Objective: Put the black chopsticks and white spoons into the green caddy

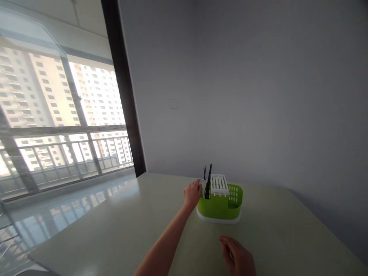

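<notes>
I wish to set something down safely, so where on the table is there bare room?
Bare table lies left of the left forearm and right of the green rack. The rack's left end is crowded: left hand, white-rimmed object and dark sticks are close together. The right hand is in front.

Left arm extending forward, left hand [192, 193] gripping with curled fingers; right hand [236, 256] hovering low and nearer the body, fingers loosely bent, thumb side inward.
</notes>
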{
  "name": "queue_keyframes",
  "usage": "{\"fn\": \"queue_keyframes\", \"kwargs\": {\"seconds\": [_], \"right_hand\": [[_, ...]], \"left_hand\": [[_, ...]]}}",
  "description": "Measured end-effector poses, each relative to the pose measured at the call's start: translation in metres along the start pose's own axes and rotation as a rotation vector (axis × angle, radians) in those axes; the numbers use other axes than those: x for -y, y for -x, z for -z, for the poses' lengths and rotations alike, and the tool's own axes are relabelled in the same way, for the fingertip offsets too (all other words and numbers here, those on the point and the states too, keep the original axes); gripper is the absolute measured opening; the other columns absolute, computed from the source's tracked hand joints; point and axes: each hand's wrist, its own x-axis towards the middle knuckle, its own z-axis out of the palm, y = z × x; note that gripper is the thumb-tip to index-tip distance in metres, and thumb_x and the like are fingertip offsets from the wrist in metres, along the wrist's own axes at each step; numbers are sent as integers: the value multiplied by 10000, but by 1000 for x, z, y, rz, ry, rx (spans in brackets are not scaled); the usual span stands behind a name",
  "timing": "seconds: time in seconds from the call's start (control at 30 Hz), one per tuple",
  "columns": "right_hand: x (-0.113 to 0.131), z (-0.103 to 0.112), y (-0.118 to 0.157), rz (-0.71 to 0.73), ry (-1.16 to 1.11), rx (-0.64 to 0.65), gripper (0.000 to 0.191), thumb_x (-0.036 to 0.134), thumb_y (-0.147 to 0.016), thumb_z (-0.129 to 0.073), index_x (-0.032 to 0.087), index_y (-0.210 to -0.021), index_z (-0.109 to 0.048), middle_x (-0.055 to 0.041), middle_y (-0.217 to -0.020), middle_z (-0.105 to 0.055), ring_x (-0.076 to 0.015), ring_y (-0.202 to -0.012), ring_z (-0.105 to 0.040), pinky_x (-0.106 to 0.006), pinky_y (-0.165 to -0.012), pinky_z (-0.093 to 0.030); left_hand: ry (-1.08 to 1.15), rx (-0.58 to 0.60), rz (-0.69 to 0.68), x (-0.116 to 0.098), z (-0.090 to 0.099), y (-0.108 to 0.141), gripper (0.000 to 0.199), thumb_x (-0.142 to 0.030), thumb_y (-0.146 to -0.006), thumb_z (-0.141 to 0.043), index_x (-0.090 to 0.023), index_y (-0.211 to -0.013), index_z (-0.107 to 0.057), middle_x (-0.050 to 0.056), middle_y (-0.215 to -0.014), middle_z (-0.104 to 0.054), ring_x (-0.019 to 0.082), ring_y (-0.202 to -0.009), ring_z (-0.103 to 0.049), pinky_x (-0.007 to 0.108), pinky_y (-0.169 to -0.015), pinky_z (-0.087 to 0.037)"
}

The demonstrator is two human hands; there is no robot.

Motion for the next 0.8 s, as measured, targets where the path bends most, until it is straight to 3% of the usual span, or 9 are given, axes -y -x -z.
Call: {"fn": "queue_keyframes", "kwargs": {"seconds": [0.27, 0.37, 0.47, 0.57, 0.7, 0.8], "right_hand": [[-4, -5, 3, 1, 24, 38, 216, 250, -860, -418, 235, -989, -590, -25, -851, -702, -140, -739, -674, -214, -646, -540], [-8, -4, 4, -16, 10, 47, 214, 254, -860, -420, 236, -1001, -580, -20, -854, -696, -134, -725, -671, -200, -628, -533], [-17, 4, -1, -50, 6, 8, 224, 277, -871, -404, 222, -1016, -566, -33, -868, -677, -123, -653, -655, -199, -603, -524], [-28, 15, -19, -97, 85, -58, 263, 311, -879, -388, 199, -1074, -524, -55, -920, -641, -106, -519, -593, -228, -548, -515], [-33, 23, -59, -150, 360, -92, 344, 275, -860, -408, 150, -1179, -443, -127, -1125, -558, -218, -918, -610, -318, -703, -528], [-32, 16, -80, -122, 536, 34, 200, 195, -815, -452, 128, -966, -563, -134, -945, -607, -262, -865, -615, -348, -654, -526]], "left_hand": [[61, 37, 17, -1, 2, -4, 424, -276, -841, -453, -307, -1264, -446, 7, -910, -669, 150, -779, -605, 228, -652, -382], [164, -8, 29, 1, 7, 2, 416, -289, -840, -450, -298, -1256, -440, -22, -828, -649, 126, -726, -587, 204, -609, -351], [288, -78, 54, 9, 5, 28, 361, -297, -859, -404, -282, -1214, -465, -54, -717, -595, 96, -649, -547, 183, -579, -324], [398, -74, 50, 22, -11, 72, 309, -311, -860, -380, -251, -1133, -513, -78, -594, -489, 82, -550, -468, 174, -549, -308], [433, 100, 56, 37, -41, 127, 265, -278, -848, -389, -240, -1047, -559, -83, -528, -426, 80, -497, -424, 175, -523, -286], [405, 236, 27, 42, -54, 143, 253, -224, -822, -415, -242, -1016, -577, -73, -549, -483, 83, -517, -460, 177, -527, -291]]}}
